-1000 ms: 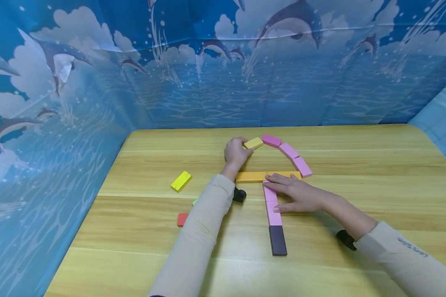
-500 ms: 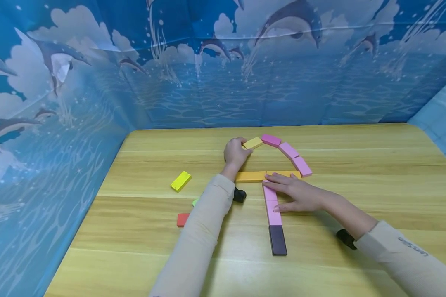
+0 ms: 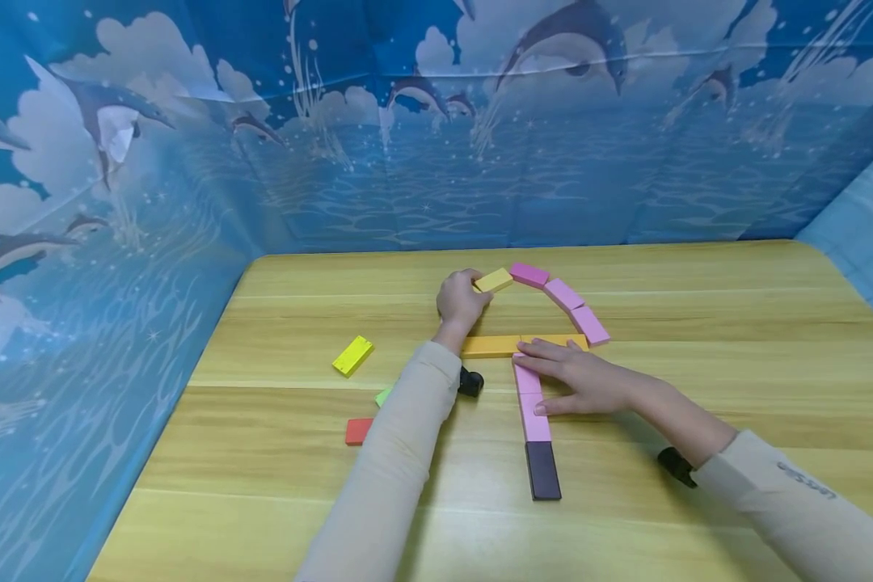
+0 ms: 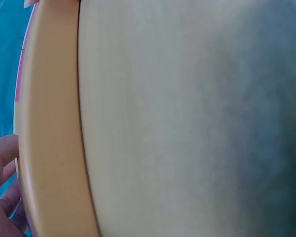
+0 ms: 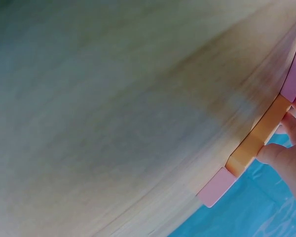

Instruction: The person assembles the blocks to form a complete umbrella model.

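Observation:
My left hand pinches the left end of a pale yellow block at the far side of the table. From that block a magenta block and two pink blocks, one of them the lower block, curve down to the right. Two orange blocks lie end to end, the left orange block in front of my left hand. My right hand rests with fairly straight fingers on the right orange block and the pink column, which ends in a dark block. Left-wrist view: an orange block fills much of the left side.
Left of my left forearm lie a bright yellow block, a green block and a red block, the last two partly hidden by the sleeve. Behind the wooden table hangs a blue dolphin-print cloth.

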`<state>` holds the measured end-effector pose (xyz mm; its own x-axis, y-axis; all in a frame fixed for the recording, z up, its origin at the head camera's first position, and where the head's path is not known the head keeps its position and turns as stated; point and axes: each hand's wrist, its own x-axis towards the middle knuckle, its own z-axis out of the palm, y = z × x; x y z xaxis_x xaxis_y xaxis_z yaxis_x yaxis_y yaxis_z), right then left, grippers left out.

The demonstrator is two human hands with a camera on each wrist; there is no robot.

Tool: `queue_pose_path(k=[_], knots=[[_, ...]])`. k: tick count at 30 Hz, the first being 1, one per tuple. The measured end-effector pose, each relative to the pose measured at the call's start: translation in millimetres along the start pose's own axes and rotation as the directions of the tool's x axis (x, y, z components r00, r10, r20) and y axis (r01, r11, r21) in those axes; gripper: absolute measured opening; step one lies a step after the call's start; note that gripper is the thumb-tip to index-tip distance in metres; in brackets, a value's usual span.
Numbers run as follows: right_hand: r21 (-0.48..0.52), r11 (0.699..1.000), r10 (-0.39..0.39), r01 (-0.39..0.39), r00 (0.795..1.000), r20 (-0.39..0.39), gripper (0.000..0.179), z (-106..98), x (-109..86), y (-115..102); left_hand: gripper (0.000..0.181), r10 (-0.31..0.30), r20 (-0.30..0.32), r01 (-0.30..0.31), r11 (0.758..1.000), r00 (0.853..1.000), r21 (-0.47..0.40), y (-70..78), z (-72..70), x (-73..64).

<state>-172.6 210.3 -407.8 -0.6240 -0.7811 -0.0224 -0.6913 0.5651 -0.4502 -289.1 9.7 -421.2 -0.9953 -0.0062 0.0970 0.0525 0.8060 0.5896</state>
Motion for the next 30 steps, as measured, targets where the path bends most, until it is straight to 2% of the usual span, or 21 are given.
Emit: queue_pose_path(k=[10,18,20,23,27,30], knots=[[0.007,1.000,0.010,-0.010,1.000,0.014,0.070,-0.3,1.9,-2.2,0.040,0.000,0.003,0.000,1.000,1.000,-0.016,-1.8,-3.6,-1.5],[0.010,1.000,0.008,-0.008,1.000,0.002,0.070,0.1,2.1,-1.5,0.042,0.036,0.003,-0.036,0.993,0.999,-0.116,-5.6,-11.7,-2.5],[0.015,1.000,0.007,-0.007,1.000,-0.003,0.070,0.5,1.7,-1.4,0.040,0.060,-0.009,-0.060,0.988,0.998,-0.145,-7.5,-16.4,-3.9],[0.019,1.000,-0.002,0.002,1.000,-0.006,0.070,1.7,1.6,-1.4,0.040,0.080,0.016,-0.076,0.984,0.997,-0.162,-12.1,-26.0,-7.1],[0.009,1.000,-0.018,0.018,1.000,-0.010,0.070,2.1,2.4,-1.9,0.042,0.098,0.049,-0.086,0.974,0.994,-0.209,-19.7,-43.9,-11.1],[0.006,1.000,-0.016,0.016,1.000,-0.009,0.069,1.7,2.7,-2.0,0.042,0.129,0.037,-0.117,0.965,0.991,-0.235,-25.3,-58.9,-15.3]])
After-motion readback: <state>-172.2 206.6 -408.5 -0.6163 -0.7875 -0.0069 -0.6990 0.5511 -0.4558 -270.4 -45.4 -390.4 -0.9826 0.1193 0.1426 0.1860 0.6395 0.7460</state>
